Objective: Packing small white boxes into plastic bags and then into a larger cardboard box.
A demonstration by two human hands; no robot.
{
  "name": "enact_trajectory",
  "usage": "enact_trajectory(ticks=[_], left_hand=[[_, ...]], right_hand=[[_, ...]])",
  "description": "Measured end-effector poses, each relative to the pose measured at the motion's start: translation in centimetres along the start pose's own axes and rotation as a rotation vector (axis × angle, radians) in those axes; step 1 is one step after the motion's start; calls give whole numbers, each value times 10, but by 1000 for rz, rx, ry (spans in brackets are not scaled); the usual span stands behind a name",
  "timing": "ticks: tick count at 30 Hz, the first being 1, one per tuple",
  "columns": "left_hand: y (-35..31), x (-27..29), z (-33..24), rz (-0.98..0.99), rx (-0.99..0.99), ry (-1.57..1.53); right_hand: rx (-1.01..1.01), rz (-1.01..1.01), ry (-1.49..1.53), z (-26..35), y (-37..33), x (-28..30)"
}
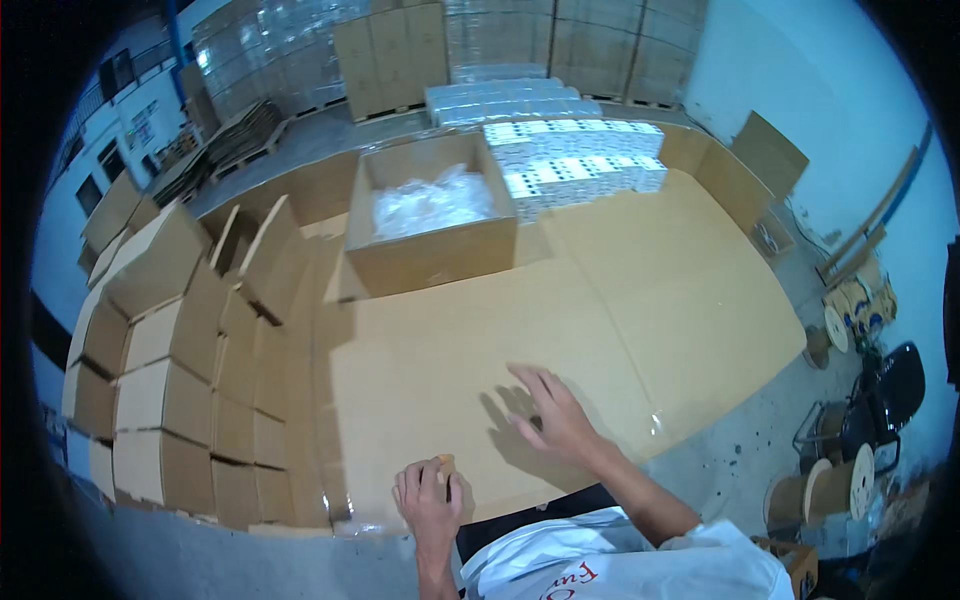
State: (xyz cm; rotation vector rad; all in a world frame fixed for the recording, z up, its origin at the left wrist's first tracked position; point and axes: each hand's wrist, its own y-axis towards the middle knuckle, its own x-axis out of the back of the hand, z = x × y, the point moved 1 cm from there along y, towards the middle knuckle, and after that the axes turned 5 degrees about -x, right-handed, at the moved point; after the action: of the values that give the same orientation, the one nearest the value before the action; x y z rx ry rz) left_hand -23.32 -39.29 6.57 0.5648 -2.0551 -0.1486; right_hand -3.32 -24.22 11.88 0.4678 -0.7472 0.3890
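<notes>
My left hand [430,497] is at the near edge of the cardboard-covered table [450,360], its fingers curled around a small orange-brown thing [446,462]. Most of that thing is hidden, so its kind cannot be made out. Farther right, my right hand [556,415] hovers over the table with its fingers apart and nothing in them; its shadow falls on the cardboard to its left. Beyond both hands stands an open cardboard box [435,262] with crumpled clear plastic [435,205] inside.
Several rows of small white boxes [590,172] stand at the far side, with plastic-wrapped packs [510,102] behind. Open empty cartons [185,395] are stacked along the left. A low cardboard wall [725,180] borders the far right. A black chair [890,390] and spools [835,485] are on the right.
</notes>
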Motion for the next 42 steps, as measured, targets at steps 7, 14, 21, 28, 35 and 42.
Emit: enact_trajectory(ticks=[7, 14, 21, 28, 35, 42], left_hand=[[68, -99, -136, 192, -321, -88], [116, -176, -192, 195, -312, -86], [146, -163, -125, 240, -211, -83], [290, -60, 57, -233, -289, 335], [430, 61, 184, -490, -298, 620], [480, 73, 234, -199, 99, 727]], right_hand=[[-10, -62, -212, -124, -67, 67], [-56, -61, -140, -206, -34, 112], [-31, 8, -63, -195, -1, 63], [-89, 0, -143, -108, -27, 13], [-82, 7, -170, -55, -37, -27], [-88, 10, -189, -45, -32, -46]])
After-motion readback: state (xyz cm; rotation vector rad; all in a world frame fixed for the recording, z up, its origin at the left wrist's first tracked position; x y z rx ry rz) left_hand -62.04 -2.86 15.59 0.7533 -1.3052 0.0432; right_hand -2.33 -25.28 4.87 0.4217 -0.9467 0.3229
